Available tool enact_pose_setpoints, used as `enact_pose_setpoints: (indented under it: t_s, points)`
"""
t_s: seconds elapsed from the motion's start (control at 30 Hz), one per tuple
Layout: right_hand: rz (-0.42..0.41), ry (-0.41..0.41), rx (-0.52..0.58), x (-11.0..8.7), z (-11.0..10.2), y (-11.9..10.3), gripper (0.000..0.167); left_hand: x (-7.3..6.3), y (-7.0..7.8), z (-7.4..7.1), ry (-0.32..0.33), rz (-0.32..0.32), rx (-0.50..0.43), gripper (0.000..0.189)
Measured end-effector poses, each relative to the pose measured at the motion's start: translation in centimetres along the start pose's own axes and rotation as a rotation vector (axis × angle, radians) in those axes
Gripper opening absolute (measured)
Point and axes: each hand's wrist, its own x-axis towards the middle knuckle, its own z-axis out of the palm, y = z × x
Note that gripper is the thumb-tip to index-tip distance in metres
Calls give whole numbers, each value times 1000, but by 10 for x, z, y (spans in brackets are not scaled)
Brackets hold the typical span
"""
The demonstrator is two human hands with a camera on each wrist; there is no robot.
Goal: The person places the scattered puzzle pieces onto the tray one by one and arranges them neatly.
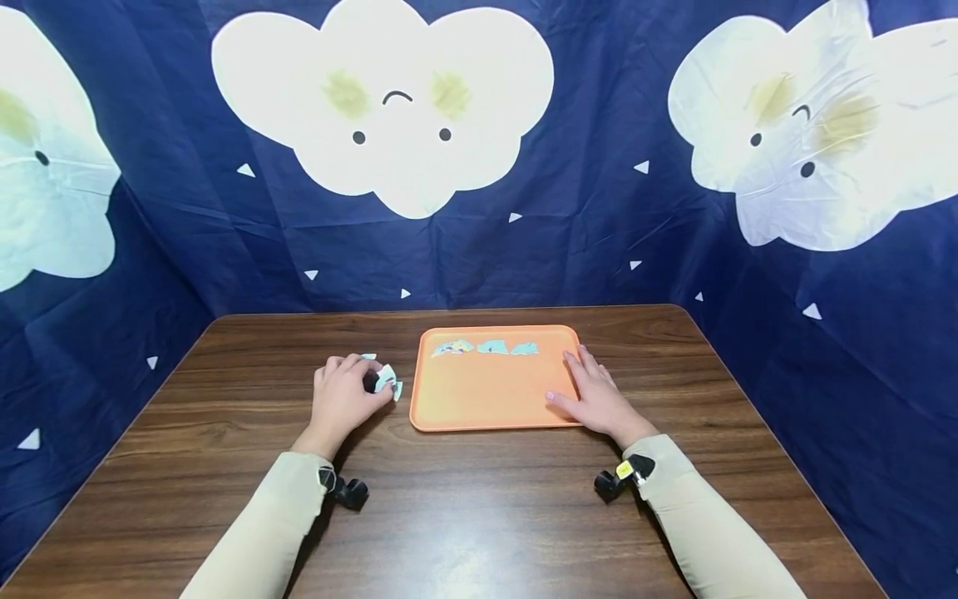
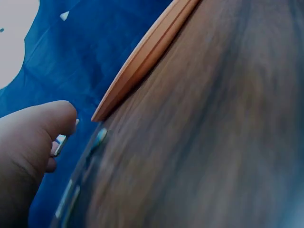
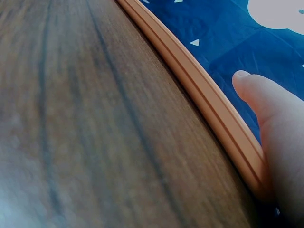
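Observation:
My left hand (image 1: 343, 396) is left of the orange tray (image 1: 486, 395), pinching a small light-blue picture piece (image 1: 385, 377) with a ragged outline between thumb and finger. In the left wrist view, the edge of that held piece (image 2: 60, 145) shows below the thumb. A similar loose piece (image 1: 398, 391) is on the table right by the thumb tip, and another piece (image 1: 368, 356) is partly hidden behind the fingers. My right hand (image 1: 601, 401) rests over the tray's right edge, fingers spread and holding nothing. Three picture pieces (image 1: 491, 346) lie in a row along the tray's far side.
The brown wooden table (image 1: 479, 507) has rounded far corners. Around it hangs a dark blue cloth (image 1: 599, 274) printed with white clouds and small triangles. Each wrist carries a small black camera (image 1: 350, 492) on a strap.

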Motion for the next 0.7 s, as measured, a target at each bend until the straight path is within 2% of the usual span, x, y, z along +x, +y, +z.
enact_pose_setpoints:
  t_s: [0.2, 0.4, 0.7]
  points:
    - [-6, 11, -1, 1, 2, 2, 95, 15, 27, 2, -33, 41, -37, 37]
    - [-2, 7, -1, 0, 1, 4, 96, 33, 57, 12, -50, 91, -73, 37]
    - [5, -2, -2, 1, 1, 2, 98, 52, 88, 26, -104, 120, -66, 40]
